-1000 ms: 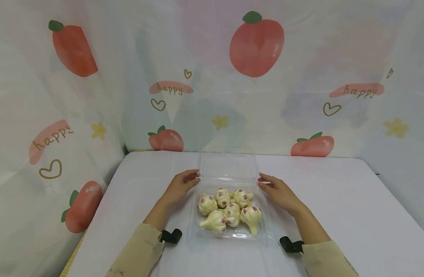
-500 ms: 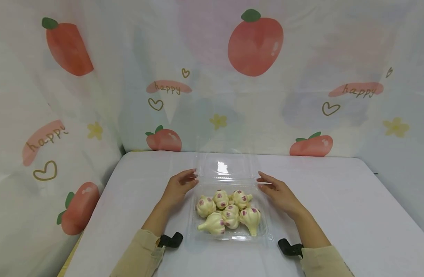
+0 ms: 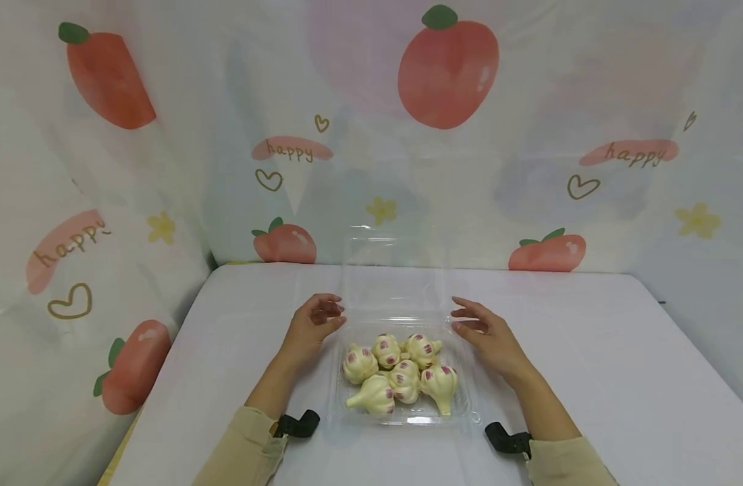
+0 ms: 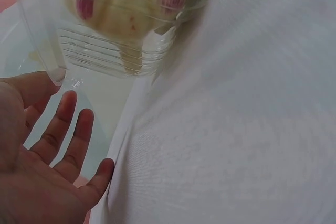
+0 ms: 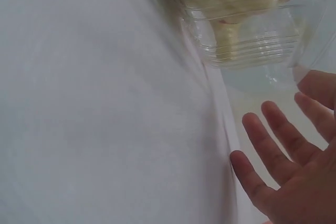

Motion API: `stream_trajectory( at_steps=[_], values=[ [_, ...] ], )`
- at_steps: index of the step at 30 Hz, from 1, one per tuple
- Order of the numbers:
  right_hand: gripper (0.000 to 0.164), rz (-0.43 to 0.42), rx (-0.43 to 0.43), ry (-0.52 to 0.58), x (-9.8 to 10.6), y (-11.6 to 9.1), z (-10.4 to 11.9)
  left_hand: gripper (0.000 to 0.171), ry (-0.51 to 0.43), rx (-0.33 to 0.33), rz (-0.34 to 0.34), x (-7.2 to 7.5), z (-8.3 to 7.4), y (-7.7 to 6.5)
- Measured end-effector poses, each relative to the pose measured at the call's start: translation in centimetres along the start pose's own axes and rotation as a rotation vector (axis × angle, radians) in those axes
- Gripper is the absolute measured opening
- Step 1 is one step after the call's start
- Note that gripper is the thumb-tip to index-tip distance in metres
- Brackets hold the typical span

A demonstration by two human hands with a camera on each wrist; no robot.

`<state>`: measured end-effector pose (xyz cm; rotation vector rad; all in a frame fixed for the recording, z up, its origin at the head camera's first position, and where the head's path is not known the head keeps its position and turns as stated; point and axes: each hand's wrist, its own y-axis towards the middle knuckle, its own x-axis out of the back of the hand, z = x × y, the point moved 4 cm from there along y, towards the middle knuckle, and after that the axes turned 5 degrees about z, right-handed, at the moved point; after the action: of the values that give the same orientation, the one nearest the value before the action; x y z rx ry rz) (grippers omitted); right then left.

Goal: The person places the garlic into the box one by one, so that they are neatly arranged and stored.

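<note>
A clear plastic clamshell box (image 3: 401, 420) lies on the white table, its hinged lid (image 3: 395, 270) tilted up at the back. Several cream garlic bulbs (image 3: 405, 380) with purple patches sit in its base. At the back left corner is my left hand (image 3: 310, 327), thumb tip (image 4: 59, 76) right at the plastic rim, the other fingers spread below it. My right hand (image 3: 489, 337) mirrors it at the back right corner. In the right wrist view its thumb tip (image 5: 302, 77) meets the clear edge, with the remaining fingers extended and apart.
White cloth covers the table (image 3: 590, 364). A printed curtain (image 3: 468, 169) with fruit and "happy" lettering hangs behind and at the left. Black wrist mounts (image 3: 298, 424) stick out from both sleeves.
The lid has swung upward at the hinge, its far edge now higher against the curtain. Both hands stay by the back corners with small finger shifts; the head view has tilted slightly.
</note>
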<state>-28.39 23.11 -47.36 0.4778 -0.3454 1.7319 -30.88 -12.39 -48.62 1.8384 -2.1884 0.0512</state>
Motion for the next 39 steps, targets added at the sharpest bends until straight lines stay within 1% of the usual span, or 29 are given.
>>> stream_trajectory(
  at_steps=[4, 11, 17, 23, 28, 35, 39],
  values=[
    [0.054, -0.019, 0.021, 0.032, 0.16, -0.11, 0.19, 0.033, -0.008, -0.006, -0.007, 0.07, -0.04, -0.02],
    [0.050, -0.032, 0.053, 0.096, 0.24, -0.32, 0.31, 0.025, -0.013, -0.039, 0.014, 0.11, -0.35, -0.28],
    [0.045, -0.032, 0.060, 0.089, 0.35, -0.67, 0.27, 0.022, -0.018, -0.059, 0.018, -0.09, -0.47, -0.38],
    [0.040, -0.013, 0.067, 0.086, 0.46, -0.88, 0.26, 0.020, -0.029, -0.075, 0.026, -0.21, -0.21, -0.31],
    [0.035, 0.005, 0.084, 0.104, 0.46, -0.86, 0.26, 0.019, -0.033, -0.085, 0.045, -0.24, -0.14, -0.23],
    [0.029, 0.027, 0.114, 0.119, 0.41, -0.44, 0.09, 0.017, -0.017, -0.084, 0.051, -0.16, -0.30, -0.15],
    [0.027, 0.043, 0.123, 0.127, 0.42, -0.27, 0.01, 0.017, -0.023, -0.079, 0.056, -0.17, -0.36, -0.11]
  ],
)
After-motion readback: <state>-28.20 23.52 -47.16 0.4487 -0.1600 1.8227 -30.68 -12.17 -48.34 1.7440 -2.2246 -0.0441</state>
